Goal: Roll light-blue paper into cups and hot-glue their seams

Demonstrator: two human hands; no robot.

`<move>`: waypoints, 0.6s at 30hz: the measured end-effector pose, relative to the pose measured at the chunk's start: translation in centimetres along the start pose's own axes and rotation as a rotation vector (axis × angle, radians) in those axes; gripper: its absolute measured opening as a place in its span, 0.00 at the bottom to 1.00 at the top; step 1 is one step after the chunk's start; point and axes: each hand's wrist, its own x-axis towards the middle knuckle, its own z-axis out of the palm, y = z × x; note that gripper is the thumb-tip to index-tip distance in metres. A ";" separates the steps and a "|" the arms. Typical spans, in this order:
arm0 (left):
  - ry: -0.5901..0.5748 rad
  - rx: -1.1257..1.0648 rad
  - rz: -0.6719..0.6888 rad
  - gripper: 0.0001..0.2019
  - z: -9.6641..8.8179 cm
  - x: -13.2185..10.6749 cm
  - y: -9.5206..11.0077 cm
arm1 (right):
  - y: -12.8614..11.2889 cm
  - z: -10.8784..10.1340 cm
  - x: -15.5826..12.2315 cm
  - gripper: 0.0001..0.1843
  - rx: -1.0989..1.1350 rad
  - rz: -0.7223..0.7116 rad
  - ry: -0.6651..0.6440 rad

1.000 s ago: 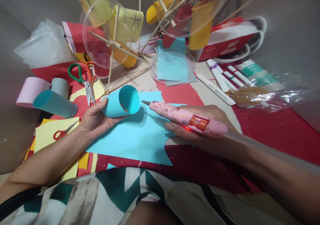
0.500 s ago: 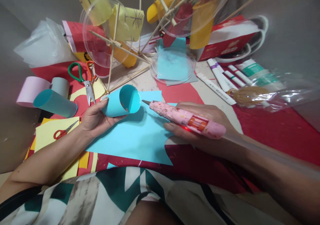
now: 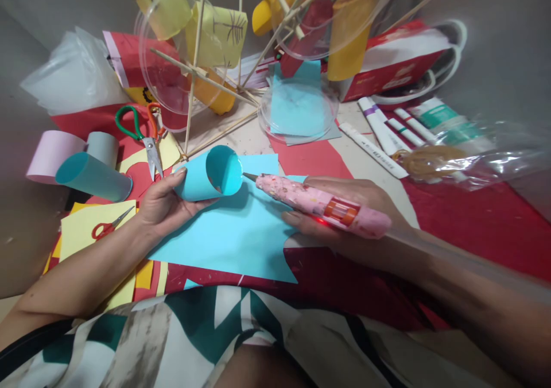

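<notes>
A blue paper cup (image 3: 196, 175), its round mouth facing right, lies in my left hand (image 3: 166, 201), with the thumb on top and fingers beneath. My right hand (image 3: 344, 216) is wrapped round a pink hot glue gun (image 3: 301, 198) with a lit red light on its side. The gun's dark nozzle points left, at or very near the cup's rim; I cannot tell whether they touch. Under both lies a large sheet of blue paper (image 3: 224, 239). Left of the cup are scissors with green and orange handles (image 3: 150, 150).
Paper tubes, pink (image 3: 54, 155), grey (image 3: 103, 148) and blue (image 3: 94, 175), stand at the left. Small red scissors (image 3: 109, 225) rest on yellow paper. Behind are a stick-and-plastic-disc frame (image 3: 196, 72) with coloured cups, a red bag (image 3: 396, 69) and glue sticks in plastic (image 3: 456, 152).
Almost nothing differs. The view has shifted slightly, while both hands keep the cup and the glue gun in nearly the same position.
</notes>
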 end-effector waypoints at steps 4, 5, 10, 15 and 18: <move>0.042 -0.015 -0.006 0.10 0.3 -0.1 0.1 | -0.2 0.0 0.0 0.16 0.001 0.015 0.006; 0.049 -0.024 -0.006 0.10 0.3 -0.1 0.1 | -0.2 0.0 0.0 0.16 0.005 0.011 0.015; 0.039 -0.039 -0.007 0.11 0.3 0.0 0.2 | 0.5 0.7 0.1 0.17 0.042 -0.073 0.058; 0.024 -0.028 0.013 0.10 0.1 0.2 0.1 | 0.5 0.4 0.0 0.18 0.012 -0.047 0.015; 0.023 -0.028 0.021 0.09 0.0 0.2 0.1 | 0.1 0.0 -0.1 0.14 -0.008 -0.035 -0.023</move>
